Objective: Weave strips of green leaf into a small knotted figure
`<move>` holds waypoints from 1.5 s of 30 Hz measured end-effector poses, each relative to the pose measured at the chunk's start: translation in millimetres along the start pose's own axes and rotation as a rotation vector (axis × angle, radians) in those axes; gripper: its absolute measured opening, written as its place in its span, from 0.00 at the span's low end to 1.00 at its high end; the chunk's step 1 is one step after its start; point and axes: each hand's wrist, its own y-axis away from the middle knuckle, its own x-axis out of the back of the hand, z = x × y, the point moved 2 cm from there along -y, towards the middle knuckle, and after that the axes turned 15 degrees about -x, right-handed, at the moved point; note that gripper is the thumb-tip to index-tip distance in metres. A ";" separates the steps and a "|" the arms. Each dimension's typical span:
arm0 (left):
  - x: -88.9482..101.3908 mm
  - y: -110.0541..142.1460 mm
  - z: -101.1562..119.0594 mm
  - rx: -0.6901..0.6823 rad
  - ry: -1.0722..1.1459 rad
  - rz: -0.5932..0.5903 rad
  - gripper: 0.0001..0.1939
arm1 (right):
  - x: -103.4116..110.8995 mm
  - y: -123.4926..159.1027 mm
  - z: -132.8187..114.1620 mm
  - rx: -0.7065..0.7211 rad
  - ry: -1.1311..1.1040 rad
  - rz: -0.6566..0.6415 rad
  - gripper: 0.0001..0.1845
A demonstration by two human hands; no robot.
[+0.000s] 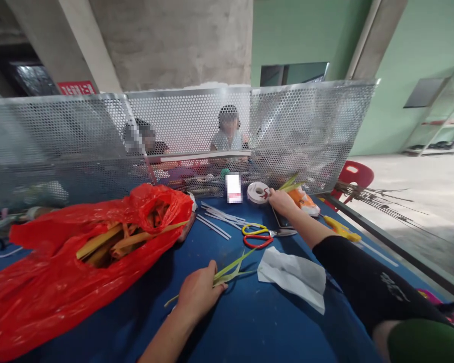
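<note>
Between thumb and fingers, my left hand (pixel 199 291) holds a small bunch of narrow green leaf strips (pixel 232 269) low over the blue table. My right hand (pixel 283 202) reaches to the far side, with its curled fingers at the edge of a white tape roll (pixel 258 192). Whatever those fingers pinch is hidden. More green leaf blades (pixel 290 182) stick up just behind that hand. Scissors (pixel 257 236) with yellow and red handles lie between my hands, near a crumpled white tissue (pixel 291 275).
A red plastic bag (pixel 136 282) with dry yellow-brown leaves fills the left. White sticks (pixel 221 217), an orange packet (pixel 306 201) and a yellow glue gun (pixel 340 229) lie about. A perforated metal screen (pixel 189 121) borders the far edge; people sit behind it. A red chair (pixel 357 174) stands right.
</note>
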 end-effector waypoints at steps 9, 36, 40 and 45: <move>2.0 2.2 5.5 -0.009 -0.003 -0.037 0.13 | -9.9 -11.4 -16.5 -0.101 -0.002 0.017 0.19; -4.2 -0.5 5.1 0.014 0.027 -0.079 0.18 | -3.1 -39.9 -13.6 -0.183 0.011 -0.016 0.18; -1.7 1.3 8.1 0.010 0.030 -0.062 0.19 | 35.3 -10.4 -28.6 -0.146 -0.041 0.015 0.15; -3.5 5.8 10.5 -0.003 0.044 -0.034 0.25 | 105.9 69.3 -82.6 0.222 -0.215 -0.114 0.12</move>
